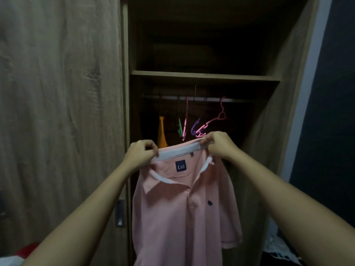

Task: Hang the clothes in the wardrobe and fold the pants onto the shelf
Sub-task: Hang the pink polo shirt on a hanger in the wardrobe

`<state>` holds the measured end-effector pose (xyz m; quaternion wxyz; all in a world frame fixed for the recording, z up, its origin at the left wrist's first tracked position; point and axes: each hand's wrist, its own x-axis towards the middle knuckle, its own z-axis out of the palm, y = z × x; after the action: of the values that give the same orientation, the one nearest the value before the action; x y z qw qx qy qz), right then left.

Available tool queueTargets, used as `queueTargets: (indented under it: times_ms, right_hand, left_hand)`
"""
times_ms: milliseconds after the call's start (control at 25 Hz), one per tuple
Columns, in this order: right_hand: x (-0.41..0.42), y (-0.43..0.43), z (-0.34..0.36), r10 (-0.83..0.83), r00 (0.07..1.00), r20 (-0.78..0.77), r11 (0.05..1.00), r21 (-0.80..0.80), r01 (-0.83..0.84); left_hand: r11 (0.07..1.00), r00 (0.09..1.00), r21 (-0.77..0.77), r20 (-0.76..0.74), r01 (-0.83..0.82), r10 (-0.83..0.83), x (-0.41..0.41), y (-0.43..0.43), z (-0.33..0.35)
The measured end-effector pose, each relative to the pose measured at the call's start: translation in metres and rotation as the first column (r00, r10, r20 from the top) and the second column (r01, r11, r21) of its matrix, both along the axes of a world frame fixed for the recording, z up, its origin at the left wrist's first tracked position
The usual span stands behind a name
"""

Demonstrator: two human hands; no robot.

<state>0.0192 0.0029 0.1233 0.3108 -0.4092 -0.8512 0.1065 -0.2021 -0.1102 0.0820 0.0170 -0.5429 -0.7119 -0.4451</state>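
Head view: at the centre of the frame, a pink polo shirt (pixel 184 204) hung from two hands, held up before an open wooden wardrobe (pixel 269 120). The left hand (pixel 141 153) pinched the white collar band at its left end; the right hand (pixel 219 144) pinched it at the right end, fingers curled over the fabric. Behind, in the upper middle, coloured hangers (pixel 211 121) and an orange garment (pixel 162 133) hung from a rail (pixel 236 100) beneath a shelf (pixel 205 75).
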Motion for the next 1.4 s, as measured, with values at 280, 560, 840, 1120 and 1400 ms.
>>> queueTargets:
  times_ms: [280,560,840,1120,1400]
  right_hand:
    - [-0.012,0.047,0.008,0.034,0.986,0.163,0.991,0.123,-0.055]
    - [0.004,0.111,0.012,0.072,0.964,0.257,0.963,0.233,-0.135]
    - [0.008,0.162,0.01,0.121,0.962,0.243,0.944,0.271,-0.187]
    - [0.007,0.169,-0.007,0.155,0.965,0.211,0.945,0.254,-0.207]
    - [-0.008,0.14,-0.035,0.114,0.97,0.215,0.96,0.229,-0.164]
  left_hand:
    - [0.991,0.987,0.116,0.152,-0.065,0.047,0.016,0.111,0.032]
    - [0.987,0.943,-0.029,0.292,-0.158,0.16,-0.006,0.235,0.044]
    - [0.989,0.919,-0.045,0.366,-0.143,0.149,-0.016,0.312,0.033]
    - [0.975,0.941,-0.003,0.263,-0.22,0.213,-0.008,0.299,0.04]
    - [0.92,0.907,-0.038,0.155,-0.39,0.391,0.019,0.193,0.007]
